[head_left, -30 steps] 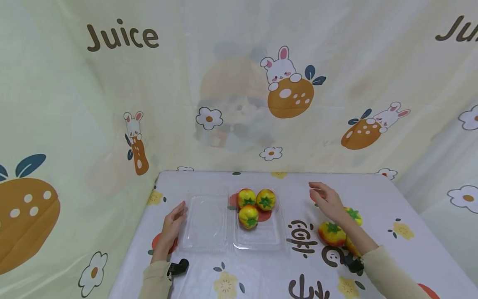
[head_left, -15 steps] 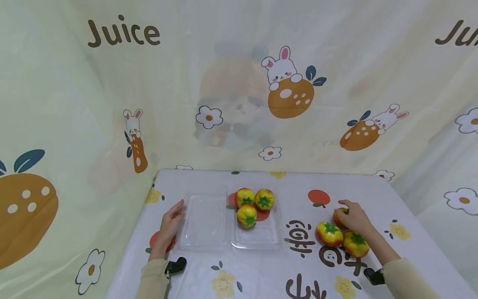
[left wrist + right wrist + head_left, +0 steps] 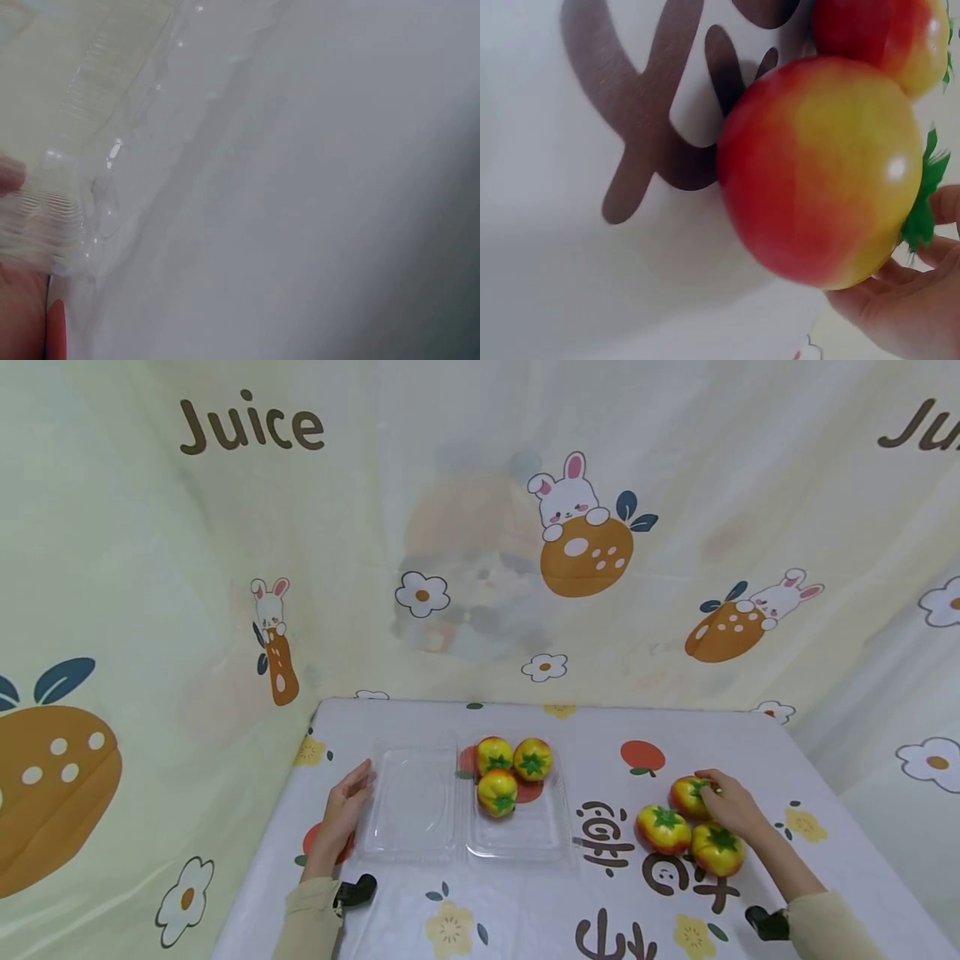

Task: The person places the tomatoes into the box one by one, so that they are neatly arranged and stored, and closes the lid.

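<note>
A clear plastic clamshell box (image 3: 517, 847) lies open on the table, its lid (image 3: 412, 802) folded out to the left. Three red-and-yellow toy fruits (image 3: 497, 792) with green leafy caps sit in its right half. My left hand (image 3: 343, 810) rests at the lid's left edge with relaxed fingers; the ribbed plastic rim (image 3: 41, 225) overlaps it in the left wrist view. On the right, my right hand (image 3: 731, 806) grips the farthest of three loose toy fruits (image 3: 686, 795) by its right side. A nearer toy fruit (image 3: 821, 172) partly covers the fingers in the right wrist view.
Two more loose toy fruits, one on the left (image 3: 663, 829) and one in front (image 3: 717, 850), sit close against the gripped one. A printed cloth (image 3: 457, 931) covers the table, and printed curtains (image 3: 480, 527) stand behind and at the sides.
My right hand has moved right and toward me from beside the box to the loose fruits, and now grips the farthest one. The left hand and box have stayed put.
</note>
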Action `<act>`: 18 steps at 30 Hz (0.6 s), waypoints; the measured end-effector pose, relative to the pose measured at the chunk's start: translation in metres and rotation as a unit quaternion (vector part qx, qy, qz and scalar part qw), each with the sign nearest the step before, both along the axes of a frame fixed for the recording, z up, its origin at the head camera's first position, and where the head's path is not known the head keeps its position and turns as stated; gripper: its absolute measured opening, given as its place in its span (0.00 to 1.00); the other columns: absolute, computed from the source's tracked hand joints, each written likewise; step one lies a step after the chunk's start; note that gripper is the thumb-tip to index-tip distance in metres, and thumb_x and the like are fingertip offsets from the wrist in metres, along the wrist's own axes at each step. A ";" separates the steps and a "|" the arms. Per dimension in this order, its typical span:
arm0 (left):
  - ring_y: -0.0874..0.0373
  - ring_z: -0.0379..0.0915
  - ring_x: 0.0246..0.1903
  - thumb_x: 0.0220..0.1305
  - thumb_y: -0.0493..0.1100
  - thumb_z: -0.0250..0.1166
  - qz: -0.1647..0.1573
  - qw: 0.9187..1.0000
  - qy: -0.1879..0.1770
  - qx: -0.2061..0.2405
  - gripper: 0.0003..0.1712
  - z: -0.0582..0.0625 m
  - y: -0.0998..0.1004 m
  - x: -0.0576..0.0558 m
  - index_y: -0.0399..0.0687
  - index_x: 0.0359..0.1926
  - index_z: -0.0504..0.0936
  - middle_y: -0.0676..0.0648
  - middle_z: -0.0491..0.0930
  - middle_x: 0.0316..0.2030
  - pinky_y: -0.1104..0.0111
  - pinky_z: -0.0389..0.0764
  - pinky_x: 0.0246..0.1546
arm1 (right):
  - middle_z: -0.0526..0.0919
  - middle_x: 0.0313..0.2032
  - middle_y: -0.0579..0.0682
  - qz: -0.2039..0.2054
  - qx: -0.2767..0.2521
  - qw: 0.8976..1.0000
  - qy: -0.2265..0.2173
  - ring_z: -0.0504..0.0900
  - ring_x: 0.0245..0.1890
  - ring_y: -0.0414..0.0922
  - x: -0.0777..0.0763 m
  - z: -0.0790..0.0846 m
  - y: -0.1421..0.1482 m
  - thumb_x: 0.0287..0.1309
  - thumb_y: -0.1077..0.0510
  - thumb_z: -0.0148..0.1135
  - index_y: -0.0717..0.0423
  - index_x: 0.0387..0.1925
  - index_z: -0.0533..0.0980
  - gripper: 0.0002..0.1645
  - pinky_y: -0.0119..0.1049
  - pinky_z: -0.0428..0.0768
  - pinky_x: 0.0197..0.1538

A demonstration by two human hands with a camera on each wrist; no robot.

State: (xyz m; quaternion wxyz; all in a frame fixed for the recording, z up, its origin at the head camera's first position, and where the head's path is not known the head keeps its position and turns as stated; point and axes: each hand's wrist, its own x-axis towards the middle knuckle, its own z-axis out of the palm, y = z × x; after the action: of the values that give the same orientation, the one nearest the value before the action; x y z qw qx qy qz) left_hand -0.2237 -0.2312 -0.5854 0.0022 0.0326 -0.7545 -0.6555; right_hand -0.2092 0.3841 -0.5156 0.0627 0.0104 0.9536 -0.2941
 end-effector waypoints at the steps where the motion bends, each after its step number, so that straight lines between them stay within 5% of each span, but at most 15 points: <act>1: 0.45 0.57 0.71 0.73 0.34 0.51 0.001 1.000 0.001 -0.002 0.29 0.000 0.000 0.000 0.41 0.73 0.62 0.40 0.61 0.72 0.54 0.59 0.69 | 0.66 0.57 0.79 0.001 -0.002 1.000 0.003 0.70 0.52 0.70 0.001 -0.001 0.002 0.73 0.57 0.39 0.77 0.63 0.61 0.28 0.67 0.70 0.55; 7: 0.44 0.58 0.70 0.73 0.34 0.51 0.000 1.000 -0.001 0.001 0.29 0.000 -0.001 0.000 0.40 0.73 0.61 0.40 0.61 0.72 0.54 0.59 0.69 | 0.65 0.60 0.79 -0.032 -0.039 0.999 0.003 0.67 0.58 0.74 0.002 -0.006 0.010 0.70 0.44 0.53 0.74 0.65 0.61 0.39 0.66 0.71 0.57; 13: 0.43 0.55 0.71 0.74 0.35 0.51 -0.006 1.000 0.000 0.008 0.30 0.003 -0.001 0.001 0.39 0.74 0.59 0.39 0.58 0.73 0.55 0.57 0.70 | 0.61 0.61 0.79 -0.065 -0.075 0.994 -0.054 0.67 0.57 0.71 0.003 -0.008 0.010 0.67 0.33 0.50 0.73 0.67 0.58 0.50 0.60 0.76 0.56; 18: 0.45 0.56 0.71 0.74 0.34 0.51 -0.003 1.000 -0.002 0.010 0.29 0.001 -0.001 0.000 0.39 0.74 0.60 0.40 0.59 0.73 0.55 0.58 0.70 | 0.63 0.60 0.78 -0.057 -0.082 0.994 -0.045 0.74 0.51 0.65 0.003 -0.010 0.008 0.67 0.34 0.51 0.70 0.68 0.59 0.48 0.49 0.83 0.49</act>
State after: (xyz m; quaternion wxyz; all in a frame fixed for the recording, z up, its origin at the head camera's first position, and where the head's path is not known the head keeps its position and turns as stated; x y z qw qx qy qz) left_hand -0.2239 -0.2319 -0.5847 -0.0011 0.0315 -0.7479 -0.6630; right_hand -0.2064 0.3922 -0.5259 0.0890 0.0731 0.9204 -0.3737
